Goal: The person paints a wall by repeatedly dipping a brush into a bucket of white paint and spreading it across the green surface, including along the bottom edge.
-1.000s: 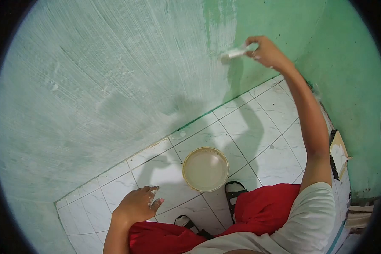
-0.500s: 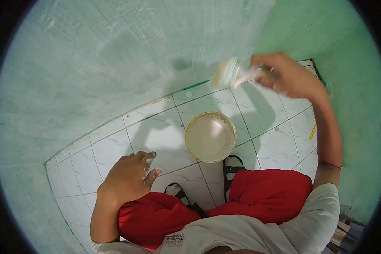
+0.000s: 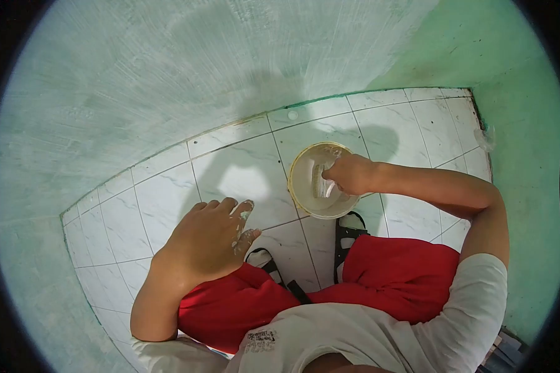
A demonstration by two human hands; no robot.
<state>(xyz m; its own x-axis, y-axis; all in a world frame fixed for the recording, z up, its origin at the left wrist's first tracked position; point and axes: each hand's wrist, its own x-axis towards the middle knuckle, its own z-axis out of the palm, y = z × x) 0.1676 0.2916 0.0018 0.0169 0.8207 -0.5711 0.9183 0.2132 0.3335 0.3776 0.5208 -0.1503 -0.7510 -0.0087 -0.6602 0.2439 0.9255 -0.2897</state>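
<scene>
My right hand (image 3: 353, 174) is closed on a paintbrush (image 3: 321, 182), whose wide head is down inside a round bucket (image 3: 295, 169). Whitish paint (image 3: 306, 180) lies in the bucket, which stands on the tiled floor in front of my feet. Most of the brush handle is hidden by my fingers. Over my left knee, my left hand (image 3: 213, 241) holds nothing, its thumb apart from the fingers. White paint is smeared on its thumb and index finger.
A wall (image 3: 186, 81) with streaky whitish paint rises ahead and to the left; a greener wall (image 3: 516, 130) stands at the right. Sandals (image 3: 350, 231) are on my feet, close to the bucket. Some stacked items (image 3: 507, 351) lie at the lower right.
My right hand has brought the paintbrush from near the wall down into the bucket. My left hand has shifted slightly right and remains empty. The view has tilted a little.
</scene>
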